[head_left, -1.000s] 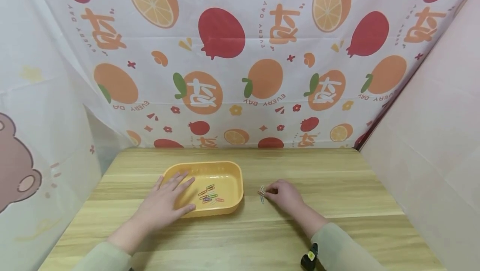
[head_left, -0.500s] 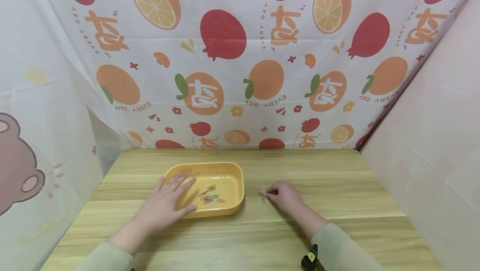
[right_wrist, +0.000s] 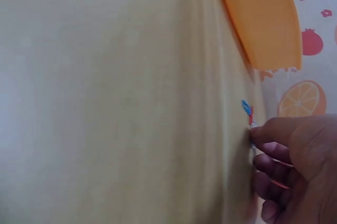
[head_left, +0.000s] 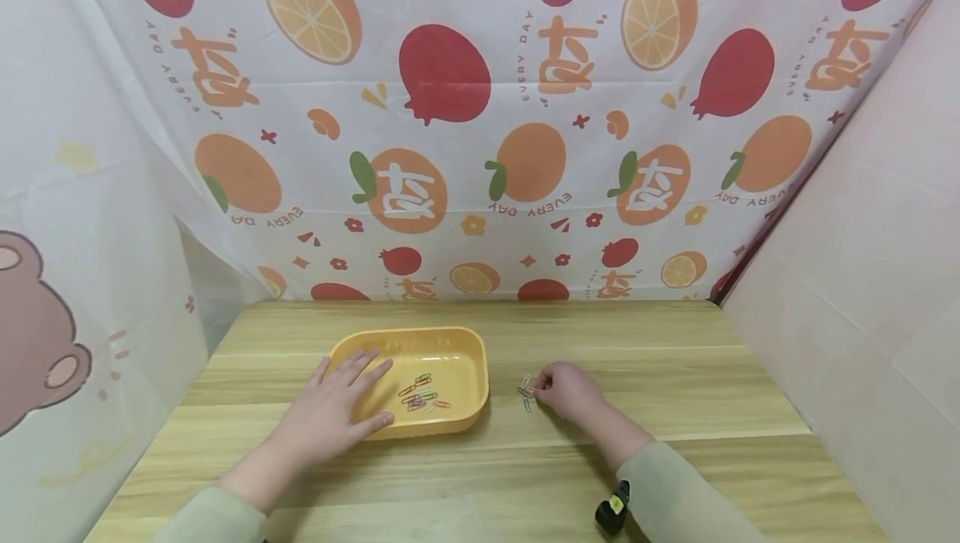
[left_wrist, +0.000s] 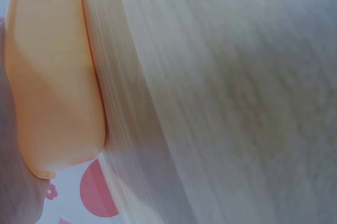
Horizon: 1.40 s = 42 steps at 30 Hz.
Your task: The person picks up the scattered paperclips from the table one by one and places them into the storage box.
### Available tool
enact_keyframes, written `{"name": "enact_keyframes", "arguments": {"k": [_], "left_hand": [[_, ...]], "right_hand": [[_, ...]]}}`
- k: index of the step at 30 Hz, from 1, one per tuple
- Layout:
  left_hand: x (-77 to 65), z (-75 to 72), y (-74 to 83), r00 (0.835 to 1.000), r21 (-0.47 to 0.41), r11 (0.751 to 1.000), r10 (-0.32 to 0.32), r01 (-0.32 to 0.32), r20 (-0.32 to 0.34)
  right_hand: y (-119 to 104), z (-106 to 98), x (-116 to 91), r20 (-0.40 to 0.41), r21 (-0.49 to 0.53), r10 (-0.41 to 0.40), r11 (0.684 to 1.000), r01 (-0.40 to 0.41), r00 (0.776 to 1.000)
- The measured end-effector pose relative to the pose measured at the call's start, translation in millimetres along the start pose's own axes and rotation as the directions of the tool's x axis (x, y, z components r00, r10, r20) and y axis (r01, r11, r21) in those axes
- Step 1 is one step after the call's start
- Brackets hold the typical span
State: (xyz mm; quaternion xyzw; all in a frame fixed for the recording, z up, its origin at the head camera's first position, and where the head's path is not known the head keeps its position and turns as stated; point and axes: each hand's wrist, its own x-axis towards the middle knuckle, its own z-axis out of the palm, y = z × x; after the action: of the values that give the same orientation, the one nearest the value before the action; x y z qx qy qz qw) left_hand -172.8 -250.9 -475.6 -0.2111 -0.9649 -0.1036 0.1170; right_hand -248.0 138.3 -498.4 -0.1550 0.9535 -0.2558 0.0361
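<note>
Tray (head_left: 459,368) holds clips (head_left: 415,400), left hand (head_left: 326,409) spread wide over its left end, right hand (head_left: 572,393), curled, touching loose clips (head_left: 525,392) farther right, can't tell if gripping.

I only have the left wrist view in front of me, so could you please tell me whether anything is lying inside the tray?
Observer: Yes, several coloured paper clips lie on the floor of the tray.
Operator: Thank you; and what is just to the tray's right?
Observer: The right hand, its fingertips at a smaller cluster of clips.
Operator: Could you kindly tell me a colour you can make out in that cluster?
Observer: The right wrist view plainly shows a blue clip.
</note>
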Motion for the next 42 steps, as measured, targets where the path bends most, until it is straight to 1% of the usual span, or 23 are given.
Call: {"name": "enact_keyframes", "arguments": {"k": [4, 11, 22, 29, 33, 38, 42], "left_hand": [[0.1, 0.4, 0.1, 1.000, -0.002, 1.000, 0.002, -0.002, -0.012], [0.0, -1.4, 1.0, 1.000, -0.002, 1.000, -0.003, 0.003, -0.003], [0.8, -2.7, 0.8, 1.000, -0.002, 1.000, -0.005, 0.005, 0.008], [1.8, -1.6, -1.2, 1.000, 0.006, 1.000, 0.005, -0.005, -0.016], [1.8, -0.1, -1.3, 0.999, 0.009, 1.000, 0.012, -0.012, -0.031], [1.6, -0.1, -0.5, 1.000, 0.001, 1.000, 0.009, -0.009, -0.025], [1.2, 0.1, -2.0, 1.000, 0.002, 1.000, 0.001, -0.001, -0.008]], "right_hand": [[-0.1, -3.8, 5.4, 0.050, -0.012, 0.011, 1.000, -0.010, 0.999], [-6.3, -9.6, 9.5, 0.125, -0.011, 0.048, 0.999, -0.047, 0.991], [-8.8, -9.2, 9.6, 0.153, -0.001, 0.090, 0.996, -0.091, 0.984], [-7.9, -8.7, 9.2, 0.143, -0.016, 0.050, 0.999, -0.049, 0.988], [-8.1, -9.2, 8.4, 0.143, -0.030, 0.041, 0.999, -0.038, 0.989], [-8.0, -10.3, 7.2, 0.148, -0.029, 0.022, 0.999, -0.018, 0.989], [-6.3, -10.7, 8.0, 0.158, -0.016, 0.004, 1.000, -0.001, 0.987]]}}
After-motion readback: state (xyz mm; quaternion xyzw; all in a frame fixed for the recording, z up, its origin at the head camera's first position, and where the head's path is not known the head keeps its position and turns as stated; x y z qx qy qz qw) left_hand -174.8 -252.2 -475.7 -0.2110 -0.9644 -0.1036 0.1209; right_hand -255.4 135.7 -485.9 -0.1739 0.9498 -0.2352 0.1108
